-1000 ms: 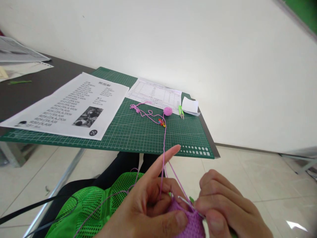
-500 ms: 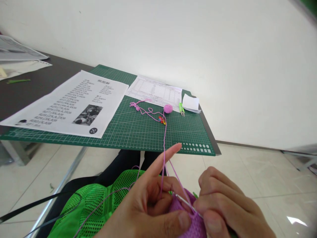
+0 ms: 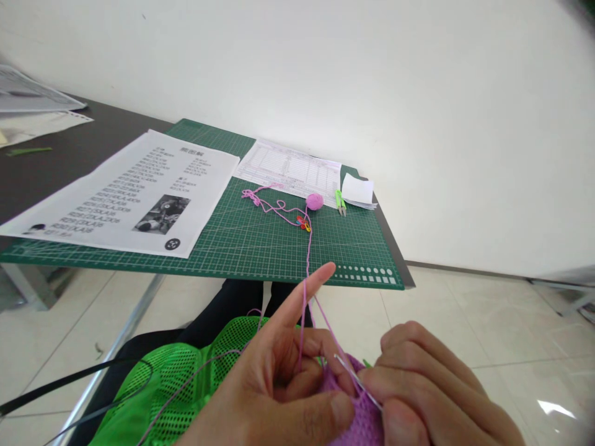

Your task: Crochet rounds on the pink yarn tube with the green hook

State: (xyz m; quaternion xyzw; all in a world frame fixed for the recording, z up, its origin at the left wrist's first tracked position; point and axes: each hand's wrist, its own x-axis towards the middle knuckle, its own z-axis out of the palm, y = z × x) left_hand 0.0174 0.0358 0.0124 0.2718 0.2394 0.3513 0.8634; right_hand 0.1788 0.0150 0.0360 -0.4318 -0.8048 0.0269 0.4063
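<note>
Low in the view, my left hand pinches a purple crochet piece between thumb and fingers. Its index finger points up and out, with pink yarn looped over it. My right hand is closed around a thin metal crochet hook, whose tip lies by the yarn at the piece's top edge. From the finger the yarn runs up to a small pink yarn ball on the mat. Much of the crochet piece is hidden behind both hands.
A green cutting mat covers part of the dark table. On it lie a printed pattern sheet, a form, green thread snips, white paper slips and colourful stitch markers. A green mesh garment covers my lap.
My right hand has shifted slightly right, and the hook tip has moved a little right and up. The left index finger has dipped slightly left.
</note>
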